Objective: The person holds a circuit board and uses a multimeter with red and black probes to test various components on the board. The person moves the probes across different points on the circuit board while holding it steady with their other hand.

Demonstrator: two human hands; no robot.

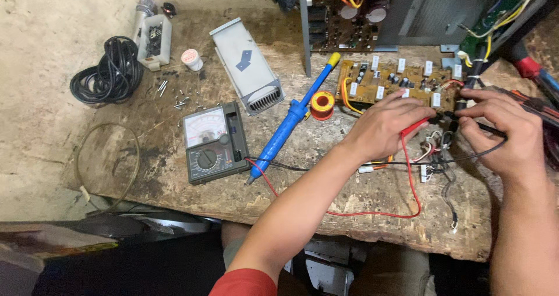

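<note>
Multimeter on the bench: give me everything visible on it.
The multimeter is an analog type: dark grey-green rectangular case, probably plastic, with a pale needle-scale window at its upper left and a round black selector dial below. It lies flat, face up, slightly rotated, on the worn wooden bench, left of the blue desoldering pump. A red lead and a black lead run from its right edge toward the hands. Neither hand touches it.

A worn, scratched wooden workbench (pixel 192 197) carries a grey analogue multimeter (pixel 214 143) near its front edge, a blue desoldering pump (pixel 289 121) mid-surface, a red solder spool (pixel 322 105) beside it, and a brown circuit board (pixel 396 81) toward the back edge.
</note>
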